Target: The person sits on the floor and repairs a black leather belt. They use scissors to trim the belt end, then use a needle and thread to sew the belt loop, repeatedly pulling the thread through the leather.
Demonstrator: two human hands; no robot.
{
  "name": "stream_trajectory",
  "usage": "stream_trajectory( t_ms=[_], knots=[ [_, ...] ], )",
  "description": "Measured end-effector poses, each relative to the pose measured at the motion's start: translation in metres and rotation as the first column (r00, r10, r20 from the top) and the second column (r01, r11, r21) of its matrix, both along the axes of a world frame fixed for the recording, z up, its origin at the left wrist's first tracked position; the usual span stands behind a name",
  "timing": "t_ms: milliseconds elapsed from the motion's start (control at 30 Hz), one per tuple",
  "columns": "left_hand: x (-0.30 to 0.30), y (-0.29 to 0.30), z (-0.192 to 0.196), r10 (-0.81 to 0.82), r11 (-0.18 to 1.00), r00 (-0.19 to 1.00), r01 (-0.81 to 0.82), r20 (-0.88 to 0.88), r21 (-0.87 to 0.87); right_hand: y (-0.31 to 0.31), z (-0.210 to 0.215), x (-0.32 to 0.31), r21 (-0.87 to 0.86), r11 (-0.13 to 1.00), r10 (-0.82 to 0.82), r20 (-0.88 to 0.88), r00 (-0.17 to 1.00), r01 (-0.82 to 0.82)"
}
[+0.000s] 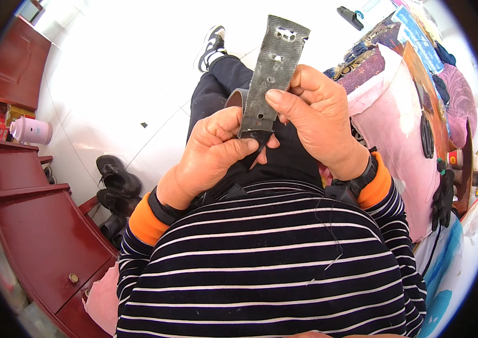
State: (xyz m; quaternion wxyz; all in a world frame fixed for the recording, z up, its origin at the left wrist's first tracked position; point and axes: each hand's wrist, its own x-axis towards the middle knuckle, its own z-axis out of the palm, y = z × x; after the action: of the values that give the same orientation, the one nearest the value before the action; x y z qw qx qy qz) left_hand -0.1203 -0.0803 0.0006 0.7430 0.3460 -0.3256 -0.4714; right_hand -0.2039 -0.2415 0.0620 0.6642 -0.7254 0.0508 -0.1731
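Two hands grip one dark grey strip point(273, 67) above a seated person's lap, the strip standing nearly upright and tilted a little to the person's right, its upper end pierced by several ragged holes. At the strip's lower end the left hand point(208, 155) is clenched, thumb pressed across a dark folded tab there, while the right hand point(318, 121) grasps the strip's right edge just above it, forefinger laid flat against the face and the other fingers curled behind. Below the strip lie dark trousers and a striped jumper with orange cuffs; a black watch point(357, 180) circles the right wrist. Beyond the strip's top a black-and-white shoe point(212, 45) rests on the pale tiled floor point(109, 101). Left of the strip stand red wooden cabinets point(36, 225), a pink cup point(30, 130) and a pair of black shoes point(118, 186); right of it, a pink cloth point(402, 141) drapes over a cluttered bench. Judging by the grip, the work at the lower end looks best done with the left thumb kept firm on the fold and the right hand steadying close by, so the stiff piece does not twist or spring loose. Whether the material is leather or rubber cannot be told.
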Motion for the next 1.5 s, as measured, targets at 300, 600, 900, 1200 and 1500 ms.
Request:
stream_trajectory(
  t_ms=[300, 600, 900, 1200, 1500],
  knots=[
    [-0.002, 0.003, 0.006, 0.069, 0.997, 0.995, -0.071, 0.068, 0.025, 0.003, 0.007, -0.003, 0.037, 0.999, 0.015, 0.008, 1.000, -0.015],
    [-0.003, 0.001, 0.013, 0.080, 0.993, 0.988, -0.068, -0.129, 0.092, 0.002, 0.012, -0.007, 0.096, 0.994, 0.068, -0.073, 0.995, -0.061],
    [-0.001, 0.003, 0.018, 0.119, 0.976, 0.983, -0.091, -0.137, 0.199, 0.001, 0.005, -0.003, -0.129, 0.990, 0.051, -0.018, 0.999, -0.053],
    [-0.002, 0.003, 0.016, 0.188, 0.961, 0.979, -0.167, -0.079, 0.222, 0.001, 0.007, -0.003, -0.407, 0.909, 0.112, 0.029, 0.993, -0.091],
    [0.000, 0.001, -0.005, 0.234, 0.967, 0.929, -0.193, -0.286, 0.163, 0.001, -0.002, 0.011, -0.885, 0.464, 0.462, 0.203, 0.863, -0.040]
  ],
)
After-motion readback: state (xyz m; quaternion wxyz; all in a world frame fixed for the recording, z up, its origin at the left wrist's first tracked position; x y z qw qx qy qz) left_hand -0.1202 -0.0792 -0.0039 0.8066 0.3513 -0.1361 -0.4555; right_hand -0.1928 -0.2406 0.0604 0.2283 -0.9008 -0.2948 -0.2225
